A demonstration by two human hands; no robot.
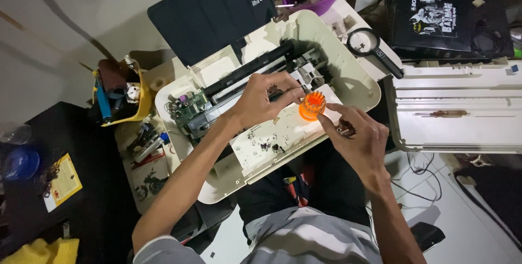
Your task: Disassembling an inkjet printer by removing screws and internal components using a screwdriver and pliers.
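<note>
I look down on an opened printer (pixel 304 30), its cream shell tilted across the middle of the view and its dark lid (pixel 215 14) folded back toward eleven o'clock. At nine o'clock from the printer a yellow container (pixel 142 101) holds a blue tool and small parts, and below it loose tools lie on a paper sheet (pixel 147 179).

My left hand (pixel 263 100) is clenched on something dark inside the printer, next to the black carriage rail (pixel 247 71); the fingers curl around it, but I cannot tell exactly which part it is. Just at three o'clock from this hand is the round orange ribbed handle (pixel 312 105), which seems to be the top of a screwdriver standing over the printer base. My right hand (pixel 359 136) grasps it lightly with the fingertips from the four o'clock side.

To do this well, I judge the handle must stay upright over its point, and the left hand must keep the part steady so nothing slips.

The green circuit board (pixel 191 109) with its wires sits near the left forearm and could be brushed. Dark crumbs (pixel 269 145) lie on the base. At one o'clock rests a magnifying glass (pixel 367 44), and at three o'clock a second cream cover (pixel 462 109) with a thin screwdriver (pixel 440 114) on it.
</note>
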